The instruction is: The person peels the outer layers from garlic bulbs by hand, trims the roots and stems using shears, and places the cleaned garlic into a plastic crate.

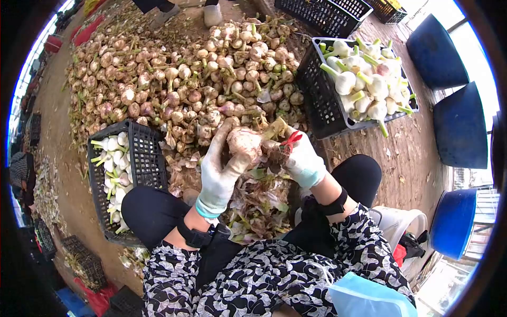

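My left hand (222,171), in a white glove with a teal cuff, is closed round a large garlic bulb (244,143) with brownish outer skin. My right hand (302,158), gloved the same way, has its fingers closed at the bulb's stem end. A red tie (291,141) shows at the right fingers; whether it belongs to a tool hidden in that hand cannot be made out. Dark, root-like strands hang below the right fingertips. Just beyond both hands lies a big heap of unpeeled garlic (174,90). Loose peelings (259,206) cover the ground beneath.
A black crate (322,113) of cleaned white garlic stands at the right, another crate (148,153) at the left. Blue tubs (459,127) line the right side. A white bucket (409,219) sits by my right leg. Another person's feet (213,16) are beyond the heap.
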`<state>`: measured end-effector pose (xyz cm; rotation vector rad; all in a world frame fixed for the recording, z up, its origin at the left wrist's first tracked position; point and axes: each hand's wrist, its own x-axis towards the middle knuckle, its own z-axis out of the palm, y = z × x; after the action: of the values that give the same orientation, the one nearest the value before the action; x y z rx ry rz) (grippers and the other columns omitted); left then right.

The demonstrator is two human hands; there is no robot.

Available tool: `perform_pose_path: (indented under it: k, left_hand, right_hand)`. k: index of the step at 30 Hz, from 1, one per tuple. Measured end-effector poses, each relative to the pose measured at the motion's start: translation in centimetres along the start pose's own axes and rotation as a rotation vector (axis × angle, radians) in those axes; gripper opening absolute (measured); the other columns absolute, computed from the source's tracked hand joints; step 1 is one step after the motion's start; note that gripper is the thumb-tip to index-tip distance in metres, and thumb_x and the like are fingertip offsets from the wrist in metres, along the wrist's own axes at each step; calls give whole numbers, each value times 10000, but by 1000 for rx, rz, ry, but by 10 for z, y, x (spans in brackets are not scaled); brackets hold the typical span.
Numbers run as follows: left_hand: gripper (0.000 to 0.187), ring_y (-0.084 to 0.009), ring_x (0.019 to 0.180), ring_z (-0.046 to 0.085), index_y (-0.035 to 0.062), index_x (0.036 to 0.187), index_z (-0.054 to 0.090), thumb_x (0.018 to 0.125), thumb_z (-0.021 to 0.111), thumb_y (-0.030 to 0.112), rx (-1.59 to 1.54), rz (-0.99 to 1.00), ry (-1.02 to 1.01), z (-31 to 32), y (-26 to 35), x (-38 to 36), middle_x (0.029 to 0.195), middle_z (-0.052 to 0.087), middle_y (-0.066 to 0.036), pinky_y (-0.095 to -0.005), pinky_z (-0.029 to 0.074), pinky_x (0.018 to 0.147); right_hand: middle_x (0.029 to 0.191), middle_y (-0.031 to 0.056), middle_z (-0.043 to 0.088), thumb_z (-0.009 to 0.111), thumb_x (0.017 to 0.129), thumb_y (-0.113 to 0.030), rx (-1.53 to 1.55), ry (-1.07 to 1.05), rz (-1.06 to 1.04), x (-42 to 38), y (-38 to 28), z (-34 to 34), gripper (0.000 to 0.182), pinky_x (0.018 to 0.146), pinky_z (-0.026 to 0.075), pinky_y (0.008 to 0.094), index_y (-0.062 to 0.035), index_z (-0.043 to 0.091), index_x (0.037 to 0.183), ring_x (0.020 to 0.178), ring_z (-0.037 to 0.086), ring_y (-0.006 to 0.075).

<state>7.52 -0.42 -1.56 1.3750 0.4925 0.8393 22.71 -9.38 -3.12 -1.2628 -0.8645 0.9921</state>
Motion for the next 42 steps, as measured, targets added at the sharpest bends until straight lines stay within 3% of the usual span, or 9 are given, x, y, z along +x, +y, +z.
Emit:
perform_pose_path:
  k: [3,5,11,15,17,23,27,31,42]
  left_hand:
    - [520,-186,883,604,-25,1172,496,912,507,425,-433,-196,-8,0,-5,1,989,610,-102,-292,494,779]
    - [481,-170,755,620,90,1071,553,935,361,510,-621,-665,237,2,-7,0,907,634,-60,-329,497,533]
    - [429,-154,914,590,41,1147,527,912,517,400,-458,-394,-102,-12,-28,-2,1029,600,-69,-286,500,773]
    - [738,-193,986,587,-57,1339,301,802,709,245,-268,-269,-111,-15,-3,2,1143,554,-149,-307,495,859]
    - [762,-196,920,616,-47,1347,293,795,711,273,-727,-500,-58,-14,6,5,1136,557,-148,-315,540,775]
    - [758,-196,913,618,-17,1263,392,674,821,190,4,-192,-136,-25,-6,6,1035,601,-119,-295,535,787]
    - [749,-211,947,612,-9,1274,401,694,802,244,-588,-458,-162,-25,2,-1,1082,585,-113,-311,530,801]
    - [736,-225,1012,585,-17,1269,408,697,796,235,-663,-528,-110,-29,-5,-2,1137,560,-116,-337,511,848]
    - [798,-179,1050,547,-87,1291,388,668,817,166,-176,-416,-217,-28,-11,0,1171,546,-135,-312,455,916]
  right_hand:
    - [928,60,644,574,789,-15,210,11,275,-6,-16,5,293,792,465,277,1,571,1082,830,566,114]
    - [913,42,639,580,777,-4,-323,69,-203,-5,-5,16,308,773,466,270,-18,572,1085,798,565,122]
    - [979,105,627,571,761,18,307,-38,60,2,12,3,285,769,468,294,-1,566,1045,830,594,159]
    - [916,79,633,630,760,0,-508,70,-254,-5,-1,-5,268,747,488,303,-29,587,1023,864,617,170]
    - [878,119,630,583,753,30,462,20,165,-13,-6,-9,282,728,488,288,-22,595,1030,841,629,223]
    - [902,57,637,557,830,-82,-47,-148,-132,-17,11,7,161,693,443,224,-2,601,962,782,546,82]
    - [865,76,643,455,811,-13,-371,453,149,12,0,-36,185,680,500,286,0,595,930,772,625,189]
    - [864,215,636,534,715,-64,-1055,-532,128,-14,53,-22,216,735,513,388,-5,651,887,800,627,369]
    - [859,21,577,686,818,-174,-279,-126,179,1,6,-13,253,663,458,252,0,573,963,780,503,71]
